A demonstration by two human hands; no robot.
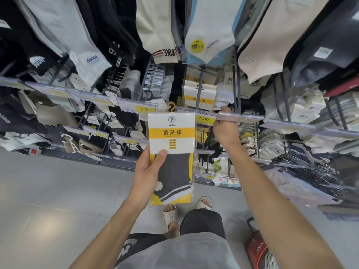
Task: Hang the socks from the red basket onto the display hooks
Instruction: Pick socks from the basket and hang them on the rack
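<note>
A: While we've got the head view up: left hand (149, 169) is clamped on the sock pack (172, 152), thumb across the front at the white card's lower edge, fingers behind. Pack is upright, held in front of the rack, its brown hanger hook (171, 107) just below the 3.50 price tag (145, 109).

B: Right hand (225, 131)?

A: Up at the price rail (240, 117), next to the 3.80 tag (204, 119). We see the back of it and the thumb tip above the rail. Fingers are hidden behind the rail, so we can't tell if they're spread or pinching anything.

B: Display hooks?

A: One hook (199, 88) right above the rail carries matching yellow-band packs (200, 99). Our pack isn't on any hook, it's only in the left hand.

B: Red basket?

A: On the floor (58, 191) at bottom right, red basket (256, 249) partly covered by the right forearm. Contents look light-coloured, too blurred to ID.

B: Other stuff?

A: Rack is full of hanging socks above and on both sides. Our feet in pale sandals (171, 216) sit below the pack.
</note>
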